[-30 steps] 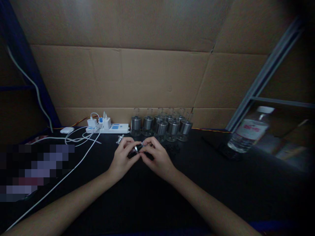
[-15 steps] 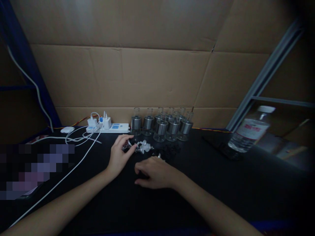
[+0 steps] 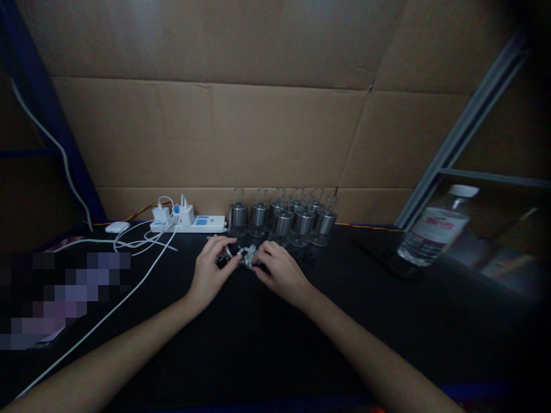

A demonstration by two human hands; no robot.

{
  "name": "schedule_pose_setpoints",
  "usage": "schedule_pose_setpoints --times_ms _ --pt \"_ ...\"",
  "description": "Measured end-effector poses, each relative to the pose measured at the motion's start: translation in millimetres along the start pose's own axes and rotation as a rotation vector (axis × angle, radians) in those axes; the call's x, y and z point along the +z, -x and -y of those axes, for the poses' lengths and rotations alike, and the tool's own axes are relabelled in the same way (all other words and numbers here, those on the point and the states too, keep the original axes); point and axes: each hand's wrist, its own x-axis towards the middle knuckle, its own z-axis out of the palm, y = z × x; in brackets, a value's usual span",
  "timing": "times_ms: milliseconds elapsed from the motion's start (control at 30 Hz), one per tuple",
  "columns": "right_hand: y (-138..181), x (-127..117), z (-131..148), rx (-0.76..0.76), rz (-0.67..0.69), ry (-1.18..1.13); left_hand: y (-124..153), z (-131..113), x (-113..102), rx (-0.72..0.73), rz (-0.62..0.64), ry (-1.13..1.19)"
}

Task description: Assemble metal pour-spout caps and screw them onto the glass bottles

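Cardboard panels (image 3: 275,137) are backing our black counter (image 3: 258,344) in the head view. Low at the middle, one ringed dark part (image 3: 229,252) is lying beside pale fittings (image 3: 248,258), too small for counting. Our left hand (image 3: 210,268) is holding the part between curled fingers and thumb, seemingly steadying it; our right hand (image 3: 282,271) is touching the fittings, but we cannot tell whether its fingertips are clamping. Eight glass-and-metal vessels (image 3: 283,222) are standing behind, apparently grouped out of our way. One power strip (image 3: 210,224) is carrying two white adapters (image 3: 187,215); one water bottle (image 3: 439,230) is standing rightward.
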Motion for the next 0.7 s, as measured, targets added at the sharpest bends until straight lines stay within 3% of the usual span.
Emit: schedule_pose_setpoints --times_ms 400,700 --pt "1.0 5.1 -9.8 0.051 -0.003 -0.024 0.5 1.6 1.4 0.02 0.042 0.008" --pt "-0.1 0.2 -5.3 0.103 -0.219 -0.185 1.2 0.5 2.3 0.061 0.086 0.03"
